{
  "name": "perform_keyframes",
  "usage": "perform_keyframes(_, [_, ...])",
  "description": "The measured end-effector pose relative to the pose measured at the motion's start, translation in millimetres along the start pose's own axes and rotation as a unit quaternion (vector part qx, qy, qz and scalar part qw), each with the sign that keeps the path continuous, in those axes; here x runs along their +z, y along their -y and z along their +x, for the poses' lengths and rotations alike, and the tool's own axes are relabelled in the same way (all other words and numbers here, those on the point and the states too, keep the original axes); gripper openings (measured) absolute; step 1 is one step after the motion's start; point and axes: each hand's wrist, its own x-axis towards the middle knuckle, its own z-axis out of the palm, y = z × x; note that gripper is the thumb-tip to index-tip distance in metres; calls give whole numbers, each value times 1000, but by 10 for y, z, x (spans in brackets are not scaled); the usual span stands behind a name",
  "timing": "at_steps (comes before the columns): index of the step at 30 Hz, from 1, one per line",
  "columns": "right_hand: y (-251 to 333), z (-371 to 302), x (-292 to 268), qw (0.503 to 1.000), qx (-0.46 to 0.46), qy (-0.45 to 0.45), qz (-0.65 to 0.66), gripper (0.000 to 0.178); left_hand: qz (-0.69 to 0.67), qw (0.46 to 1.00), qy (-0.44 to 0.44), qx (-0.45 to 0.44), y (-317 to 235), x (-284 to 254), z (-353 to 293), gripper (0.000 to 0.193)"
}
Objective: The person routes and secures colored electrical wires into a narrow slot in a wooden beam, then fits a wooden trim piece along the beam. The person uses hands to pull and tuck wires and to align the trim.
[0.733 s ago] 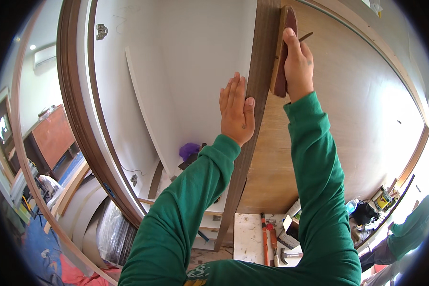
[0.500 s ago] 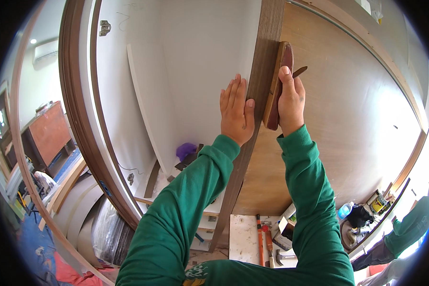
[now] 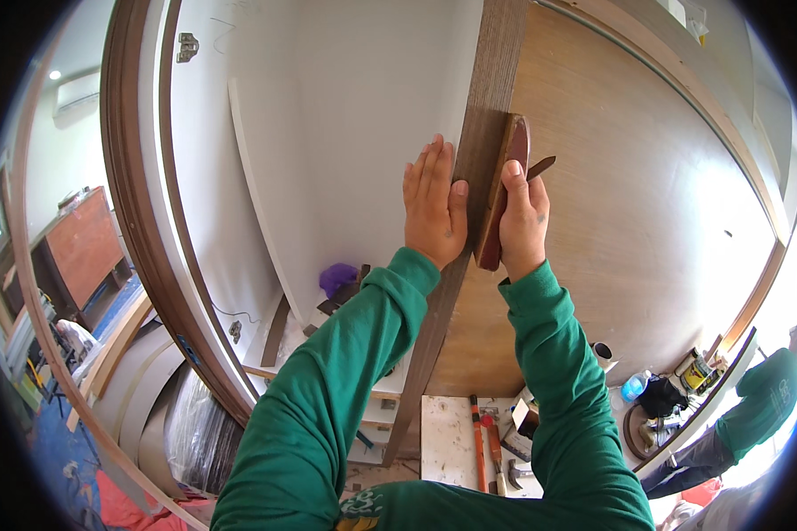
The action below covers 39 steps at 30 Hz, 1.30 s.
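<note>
My right hand [image 3: 525, 212] is closed around a wooden sanding block [image 3: 498, 199] with a dark red face. The block lies lengthwise against the edge of a brown wood-grain upright [image 3: 480, 150]. A thin dark pointed piece [image 3: 542, 166] sticks out past the fingers of that hand; how it joins the block is hidden. On the upright's other side, my left hand [image 3: 434, 208] is flat with its fingers stretched out, the thumb side against the upright. It holds nothing.
Right of the upright stands a plain wooden panel [image 3: 629, 221]. A white cabinet interior [image 3: 372, 80] opens on the left. Below lie a hammer [image 3: 515, 473], a chisel-like tool [image 3: 496, 456] and an orange-red bar [image 3: 478, 442] on a white board [image 3: 443, 434]. Another person [image 3: 766, 398] is at far right.
My right hand and the sanding block have slid down along the upright, toward me. My left hand stays at about the same place. The other person at the right has shifted a little.
</note>
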Motion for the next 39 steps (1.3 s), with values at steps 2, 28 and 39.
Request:
perform_keyframes(2, [56,92,12,998,-60,13,-9,49,-6,1000,1,-5,-6,2,5,52])
perform_keyframes(28, [-207,7,-88,998,-55,17,-3,38,-6,1000,5,-9,7,10,3,50])
perform_keyframes(39, [-417,-297,-161,997,-74,33,21,36,-6,1000,-6,-3,17,36,14,49])
